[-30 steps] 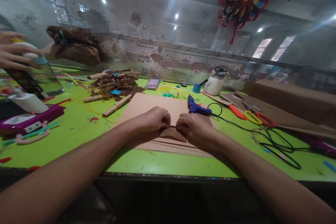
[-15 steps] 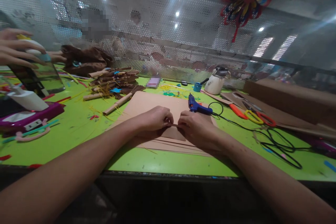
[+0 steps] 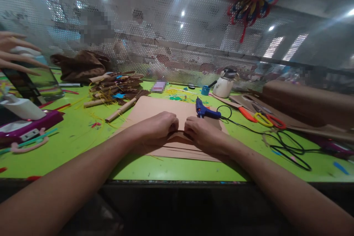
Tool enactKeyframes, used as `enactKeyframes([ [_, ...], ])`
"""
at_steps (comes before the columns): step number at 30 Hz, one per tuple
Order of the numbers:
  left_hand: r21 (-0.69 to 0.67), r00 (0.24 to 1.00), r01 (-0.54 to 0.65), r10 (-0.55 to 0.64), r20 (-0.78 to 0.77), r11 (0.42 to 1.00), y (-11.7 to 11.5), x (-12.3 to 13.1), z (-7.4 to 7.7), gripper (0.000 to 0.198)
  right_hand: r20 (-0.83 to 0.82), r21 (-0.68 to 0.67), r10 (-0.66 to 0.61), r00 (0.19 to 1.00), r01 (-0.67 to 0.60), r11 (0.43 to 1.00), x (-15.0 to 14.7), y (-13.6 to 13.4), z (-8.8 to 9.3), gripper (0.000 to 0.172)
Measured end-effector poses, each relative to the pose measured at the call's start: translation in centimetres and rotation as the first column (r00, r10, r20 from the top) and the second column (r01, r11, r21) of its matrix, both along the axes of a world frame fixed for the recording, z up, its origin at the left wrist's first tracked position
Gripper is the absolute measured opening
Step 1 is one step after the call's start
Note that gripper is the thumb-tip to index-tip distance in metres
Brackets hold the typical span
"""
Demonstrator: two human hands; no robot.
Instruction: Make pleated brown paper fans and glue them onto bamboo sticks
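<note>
My left hand (image 3: 160, 127) and my right hand (image 3: 201, 132) are closed side by side over a stack of brown paper sheets (image 3: 163, 108) on the green table (image 3: 77, 143). Both pinch a thin brown paper strip (image 3: 181, 131) that spans the small gap between them. The fingers curl down onto the top sheet. A blue glue gun (image 3: 206, 112) lies just beyond my right hand, its black cord (image 3: 287, 151) trailing to the right.
Rolled brown paper sticks (image 3: 118, 84) are piled at the back left. Orange and yellow scissors (image 3: 260, 118) lie at the right beside a brown paper roll (image 3: 304, 101). A white kettle-like jar (image 3: 224, 84) stands at the back. Another person's hand (image 3: 13, 53) holds a bottle at far left.
My hands stay on the strip, shifting only slightly. The other person's hand at far left has moved a little, and the view has tilted slightly.
</note>
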State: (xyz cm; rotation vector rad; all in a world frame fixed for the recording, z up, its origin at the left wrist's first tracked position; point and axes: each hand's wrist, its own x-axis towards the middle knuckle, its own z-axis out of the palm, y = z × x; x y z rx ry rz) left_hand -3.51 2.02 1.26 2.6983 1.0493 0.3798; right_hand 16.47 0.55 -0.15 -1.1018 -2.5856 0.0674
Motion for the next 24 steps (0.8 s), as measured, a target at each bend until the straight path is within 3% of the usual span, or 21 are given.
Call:
enactKeyframes([
  [8, 0.031, 0.998, -0.007, 0.008, -0.055, 0.999, -0.4, -0.3, 0.2, 0.016, 0.057, 0.071, -0.058, 0.997, 0.054, 0.996, 0.1, -0.7, 0.8, 0.013],
  [15, 0.148, 0.986, 0.068, -0.043, -0.16, 0.987, -0.9, 0.6, 1.3, 0.018, 0.143, 0.109, -0.093, 0.985, 0.078, 0.991, 0.1, -0.7, 0.9, 0.016],
  [24, 0.321, 0.977, 0.118, -0.051, -0.208, 0.94, -2.3, 1.2, 0.9, 0.017, 0.212, 0.177, -0.103, 0.972, 0.065, 0.982, 0.2, -1.0, 0.6, 0.019],
])
